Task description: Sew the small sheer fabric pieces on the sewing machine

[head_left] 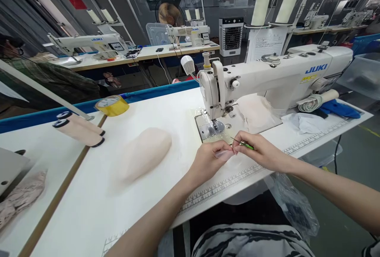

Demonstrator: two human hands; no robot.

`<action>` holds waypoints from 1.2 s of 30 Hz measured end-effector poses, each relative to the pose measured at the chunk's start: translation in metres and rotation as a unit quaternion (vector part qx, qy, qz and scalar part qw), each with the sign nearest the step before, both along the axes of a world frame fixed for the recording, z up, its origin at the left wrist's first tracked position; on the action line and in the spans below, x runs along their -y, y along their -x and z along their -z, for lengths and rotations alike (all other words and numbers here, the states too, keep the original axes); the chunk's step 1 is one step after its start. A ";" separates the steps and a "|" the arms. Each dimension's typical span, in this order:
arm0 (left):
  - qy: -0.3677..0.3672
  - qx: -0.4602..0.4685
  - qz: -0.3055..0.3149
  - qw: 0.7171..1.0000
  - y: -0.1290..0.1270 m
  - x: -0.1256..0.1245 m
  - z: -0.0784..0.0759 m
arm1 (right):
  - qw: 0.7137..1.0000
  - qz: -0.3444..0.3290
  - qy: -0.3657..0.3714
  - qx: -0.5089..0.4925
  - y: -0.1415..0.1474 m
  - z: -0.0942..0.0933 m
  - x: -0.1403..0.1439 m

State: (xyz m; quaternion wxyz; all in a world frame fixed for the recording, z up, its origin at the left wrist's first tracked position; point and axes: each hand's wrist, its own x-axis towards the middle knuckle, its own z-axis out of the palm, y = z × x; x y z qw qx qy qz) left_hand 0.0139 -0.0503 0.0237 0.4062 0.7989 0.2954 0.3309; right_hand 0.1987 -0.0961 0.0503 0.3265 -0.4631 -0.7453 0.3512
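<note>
Fabric piece [225,154]: we see a small pale pink scrap on the counter [148,110], just in front of the sewing machine's needle plate [209,128], pinched between both our hands.
Left hand [208,161]: our fingers are clenched on the near edge of the fabric piece, thumb pressing it down.
Right hand [261,152]: our fingers grasp a thin green-handled tool [245,144], its dark tip pointing toward the needle plate; the fingertips also touch the fabric piece.
Sewing machine [276,77]: white, directly behind our hands, with more pale cloth [257,114] tucked under its arm.
Pink bundle [142,154]: a soft mound of folded fabric left of the sewing machine, well apart from our hands.
Tape roll [112,105]: yellow, at the counter's far edge, left of the sewing machine.
Thread cones [78,128]: two lying on their sides, farther left of the sewing machine.
Blue cloth [340,108]: at the sewing machine's right end, beside a rolled white piece [317,101].
</note>
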 end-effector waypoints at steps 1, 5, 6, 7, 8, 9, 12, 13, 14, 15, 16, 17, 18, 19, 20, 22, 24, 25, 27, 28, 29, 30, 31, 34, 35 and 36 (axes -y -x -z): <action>-0.009 -0.006 -0.001 1.000 0.000 0.000 0.001 | 0.999 -0.005 -0.013 0.029 -0.001 0.001 -0.001; -0.058 -0.018 -0.015 0.998 0.001 -0.001 0.005 | 0.995 0.009 -0.047 0.082 -0.007 0.002 -0.003; -0.071 -0.025 -0.026 0.997 0.002 -0.001 0.005 | 0.994 0.026 -0.054 0.095 -0.010 0.001 -0.004; -0.084 -0.032 -0.037 0.995 0.002 -0.001 0.005 | 0.992 0.042 -0.059 0.107 -0.013 0.000 -0.003; -0.097 -0.038 -0.045 0.994 0.002 -0.001 0.005 | 0.990 0.051 -0.061 0.119 -0.017 -0.001 -0.003; -0.109 -0.041 -0.049 0.992 0.002 -0.001 0.005 | 0.988 0.055 -0.062 0.131 -0.022 -0.002 -0.002; -0.127 -0.034 -0.034 0.991 0.002 0.001 0.005 | 0.980 0.072 -0.076 0.171 -0.039 -0.002 0.001; -0.125 -0.030 -0.030 0.991 0.002 0.001 0.004 | 0.976 0.083 -0.080 0.185 -0.045 -0.002 0.002; -0.120 -0.026 -0.029 0.992 0.002 0.001 0.003 | 0.973 0.098 -0.081 0.195 -0.050 -0.002 0.003; -0.113 -0.022 -0.035 0.993 0.002 0.000 0.003 | 0.970 0.113 -0.079 0.198 -0.054 -0.003 0.004; -0.105 -0.018 -0.043 0.993 0.002 0.000 0.002 | 0.970 0.129 -0.074 0.192 -0.056 -0.004 0.004; -0.100 -0.014 -0.052 0.994 0.002 -0.001 0.001 | 0.972 0.142 -0.068 0.173 -0.056 -0.005 0.005; -0.098 -0.010 -0.056 0.994 0.002 -0.001 0.001 | 0.976 0.149 -0.060 0.145 -0.054 -0.008 0.005; -0.100 -0.006 -0.057 0.993 0.002 -0.001 0.000 | 0.981 0.151 -0.050 0.109 -0.050 -0.011 0.005; -0.107 0.000 -0.053 0.993 0.002 -0.001 0.000 | 0.986 0.148 -0.038 0.070 -0.045 -0.014 0.005; -0.133 0.015 -0.040 0.990 0.002 0.000 -0.001 | 0.992 0.122 0.019 0.011 -0.034 -0.018 0.003; -0.175 0.032 -0.026 0.984 0.002 0.000 -0.001 | 0.990 0.066 0.120 -0.037 -0.025 -0.020 0.001; -0.200 0.038 -0.021 0.979 0.003 0.000 -0.001 | 0.984 0.038 0.167 -0.058 -0.022 -0.019 0.000; -0.253 0.039 -0.015 0.967 0.004 -0.001 -0.001 | 0.972 -0.001 0.221 -0.083 -0.019 -0.016 -0.003; -0.278 0.035 -0.013 0.960 0.005 -0.002 0.000 | 0.971 -0.008 0.223 -0.088 -0.018 -0.014 -0.004; -0.304 0.029 -0.012 0.952 0.006 -0.003 0.000 | 0.972 -0.010 0.217 -0.086 -0.018 -0.012 -0.005; -0.328 0.023 -0.012 0.944 0.006 -0.003 0.001 | 0.975 -0.009 0.205 -0.082 -0.018 -0.011 -0.005; -0.350 0.017 -0.013 0.937 0.006 -0.004 0.001 | 0.978 -0.006 0.191 -0.077 -0.018 -0.009 -0.006; -0.398 0.006 -0.019 0.917 0.006 -0.004 0.002 | 0.986 0.003 0.156 -0.066 -0.019 -0.006 -0.006; -0.409 0.005 -0.021 0.912 0.006 -0.004 0.002 | 0.988 0.007 0.145 -0.062 -0.019 -0.006 -0.005; -0.417 0.004 -0.022 0.909 0.006 -0.004 0.003 | 0.989 0.012 0.133 -0.058 -0.019 -0.006 -0.005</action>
